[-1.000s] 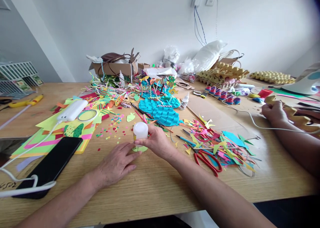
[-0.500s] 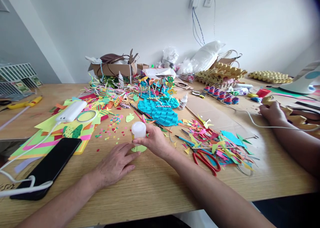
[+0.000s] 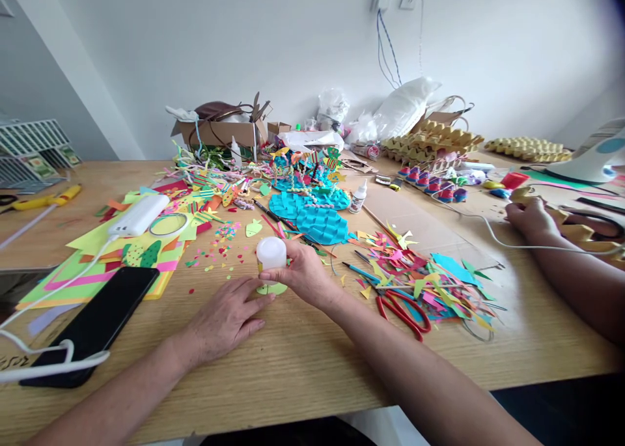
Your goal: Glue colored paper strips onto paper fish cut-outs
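My right hand (image 3: 307, 273) is closed around a small white glue bottle (image 3: 271, 253), its round base turned up toward me and its tip hidden. Beneath the bottle lies a light green paper cutout (image 3: 273, 288), partly covered by my fingers. My left hand (image 3: 229, 316) rests palm down on the table, fingers stretched out, with the fingertips at the cutout's left edge. A second light green paper fish (image 3: 253, 227) lies just beyond the bottle.
Red-handled scissors (image 3: 405, 312) lie among paper scraps (image 3: 434, 283) on the right. Blue scale-like paper pieces (image 3: 322, 224) and another glue bottle (image 3: 358, 197) stand farther back. A phone (image 3: 97, 329) lies at left. At far right, another person's hand (image 3: 532, 219) holds egg-carton material.
The view has tilted very slightly. Both hands and the glue bottle stay in nearly the same place.
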Motion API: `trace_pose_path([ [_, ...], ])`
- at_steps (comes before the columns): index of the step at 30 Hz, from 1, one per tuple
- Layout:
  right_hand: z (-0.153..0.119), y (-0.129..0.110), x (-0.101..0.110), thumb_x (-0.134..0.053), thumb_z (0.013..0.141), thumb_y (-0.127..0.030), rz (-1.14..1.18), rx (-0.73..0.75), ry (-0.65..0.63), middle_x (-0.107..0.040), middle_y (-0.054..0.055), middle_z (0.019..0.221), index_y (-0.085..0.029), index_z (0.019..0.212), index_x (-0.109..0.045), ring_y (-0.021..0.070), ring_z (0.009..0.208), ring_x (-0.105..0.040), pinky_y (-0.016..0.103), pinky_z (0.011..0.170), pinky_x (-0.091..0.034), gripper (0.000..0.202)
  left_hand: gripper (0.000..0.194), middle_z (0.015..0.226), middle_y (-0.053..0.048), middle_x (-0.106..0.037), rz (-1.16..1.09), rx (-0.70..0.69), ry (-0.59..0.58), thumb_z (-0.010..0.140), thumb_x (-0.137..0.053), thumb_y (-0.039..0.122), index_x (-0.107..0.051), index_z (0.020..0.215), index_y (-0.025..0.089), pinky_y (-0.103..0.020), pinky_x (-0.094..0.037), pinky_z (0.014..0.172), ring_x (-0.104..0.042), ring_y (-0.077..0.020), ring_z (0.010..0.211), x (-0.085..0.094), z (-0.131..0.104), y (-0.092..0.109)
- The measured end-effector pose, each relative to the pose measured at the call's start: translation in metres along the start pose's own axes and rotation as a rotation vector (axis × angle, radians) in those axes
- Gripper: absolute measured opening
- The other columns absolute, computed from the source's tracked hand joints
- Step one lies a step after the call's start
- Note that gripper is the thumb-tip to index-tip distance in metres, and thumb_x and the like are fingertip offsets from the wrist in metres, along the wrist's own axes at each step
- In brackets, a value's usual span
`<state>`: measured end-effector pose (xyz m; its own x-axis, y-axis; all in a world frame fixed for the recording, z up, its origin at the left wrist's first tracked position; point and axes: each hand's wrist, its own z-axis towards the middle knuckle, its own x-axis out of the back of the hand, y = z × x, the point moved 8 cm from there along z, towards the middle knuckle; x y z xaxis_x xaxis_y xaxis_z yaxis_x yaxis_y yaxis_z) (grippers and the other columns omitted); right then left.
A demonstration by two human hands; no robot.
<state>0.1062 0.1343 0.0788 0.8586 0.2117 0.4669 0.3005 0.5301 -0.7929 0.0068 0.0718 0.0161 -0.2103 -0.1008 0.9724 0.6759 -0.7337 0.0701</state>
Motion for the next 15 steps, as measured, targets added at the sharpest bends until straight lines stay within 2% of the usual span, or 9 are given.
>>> trace_pose_path([
  [15,0.0006,0.0030,-0.0017,-0.072,0.064,-0.035,-0.007,0.000,0.014,-0.063,0.000,0.076,-0.016,0.082,-0.067,0.0145,0.071,-0.056,0.021,0.064,-0.039,0.026,0.038,0.124,-0.010,-0.046,0.019,-0.014,0.029,0.084,-0.051,0.028,-0.049,0.122,0.026,-0.045,-0.040,0.093,-0.043,-0.0267,0.114,0.0029,0.0001,0.0009],
])
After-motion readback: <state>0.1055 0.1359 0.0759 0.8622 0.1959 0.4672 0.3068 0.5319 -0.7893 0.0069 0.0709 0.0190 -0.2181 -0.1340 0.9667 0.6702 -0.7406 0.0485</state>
